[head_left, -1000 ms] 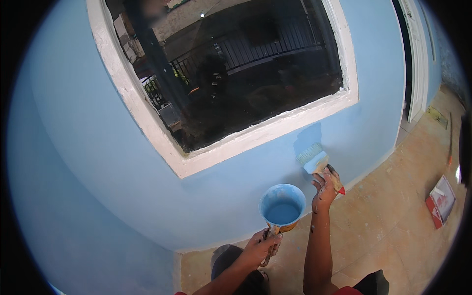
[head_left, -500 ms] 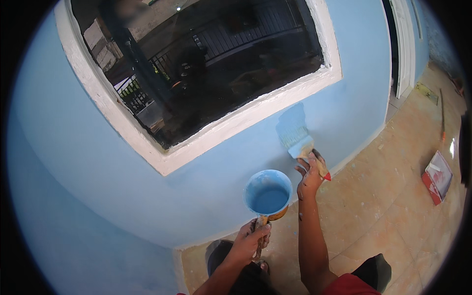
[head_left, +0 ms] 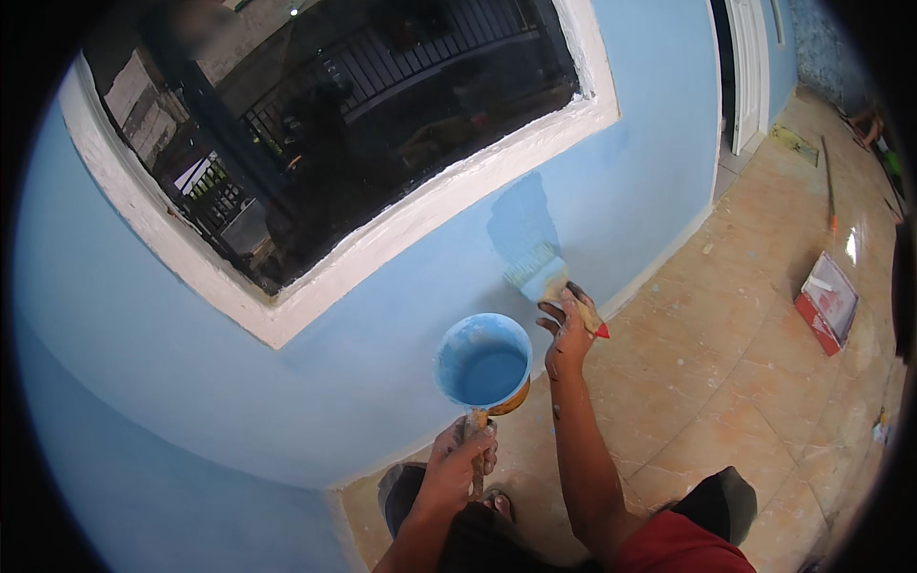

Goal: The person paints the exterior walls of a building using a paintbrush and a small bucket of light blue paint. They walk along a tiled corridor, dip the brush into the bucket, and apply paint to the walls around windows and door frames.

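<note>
My right hand (head_left: 570,329) grips a wide paintbrush (head_left: 546,277) by its wooden, red-tipped handle. The bristles rest against the light blue wall (head_left: 401,315) below the window. Just above them a darker, wet-looking blue patch (head_left: 521,212) reaches toward the frame. In my left hand (head_left: 460,456) is the paint-smeared handle of a round dipper (head_left: 484,361), its fingers wrapped around it. Blue paint lies inside the dipper, which is held upright, left of and below the brush. Dark smudges mark both hands.
A white window frame (head_left: 449,212) surrounds dark glass above. On the tiled floor (head_left: 707,382) at the right sit a red paint tray (head_left: 827,304) and a long stick (head_left: 829,186). A white door (head_left: 750,72) stands at the far right.
The whole view has shifted, so the scene sits farther left and higher. Against the wall the brush has slid slightly downward, and the darker patch above it is longer. Both grips are unchanged.
</note>
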### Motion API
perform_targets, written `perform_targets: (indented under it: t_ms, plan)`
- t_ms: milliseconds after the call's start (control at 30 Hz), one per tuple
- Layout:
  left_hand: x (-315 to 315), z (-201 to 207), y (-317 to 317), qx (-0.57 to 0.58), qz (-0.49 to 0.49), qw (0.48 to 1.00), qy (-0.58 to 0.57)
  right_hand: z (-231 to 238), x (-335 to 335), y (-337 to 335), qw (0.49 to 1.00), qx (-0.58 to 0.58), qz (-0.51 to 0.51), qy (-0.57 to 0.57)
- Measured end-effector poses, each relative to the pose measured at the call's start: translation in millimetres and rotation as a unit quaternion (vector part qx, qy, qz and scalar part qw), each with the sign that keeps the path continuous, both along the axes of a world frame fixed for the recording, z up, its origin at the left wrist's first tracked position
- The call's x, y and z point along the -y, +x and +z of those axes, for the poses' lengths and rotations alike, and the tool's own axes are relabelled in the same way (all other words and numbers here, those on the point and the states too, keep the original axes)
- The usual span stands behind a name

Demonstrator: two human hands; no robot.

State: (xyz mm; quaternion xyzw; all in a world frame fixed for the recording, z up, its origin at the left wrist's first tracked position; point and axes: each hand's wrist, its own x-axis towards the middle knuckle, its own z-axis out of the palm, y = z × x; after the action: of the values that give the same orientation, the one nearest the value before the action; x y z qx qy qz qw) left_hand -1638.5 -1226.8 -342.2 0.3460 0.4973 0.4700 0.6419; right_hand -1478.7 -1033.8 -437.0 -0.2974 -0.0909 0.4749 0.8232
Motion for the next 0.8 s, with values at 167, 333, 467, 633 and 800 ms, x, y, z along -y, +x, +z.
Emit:
perform_targets:
  t_ms: [167, 333, 467, 633, 800]
  plan:
    - [5, 4, -6, -0.014, -0.019, 1.0, 0.004, 1, 20, 14, 0.998, 0.038, -0.044, -0.026]
    - [3, -4, -7, -0.011, -0.006, 1.0, -0.012, 57, 16, 8, 0.995, 0.061, -0.024, 0.073]
    - [-1, -2, -4, 0.0, -0.01, 1.0, -0.01, -5, -6, 3, 1.0, -0.007, 0.005, 0.007]
    - [4, 6, -3, -0.018, -0.011, 1.0, 0.004, -22, 13, 22, 0.995, 0.053, -0.046, -0.064]
    - [7, -2, -7, -0.017, -0.008, 1.0, -0.006, 47, 10, 12, 0.994, 0.078, -0.018, 0.069]
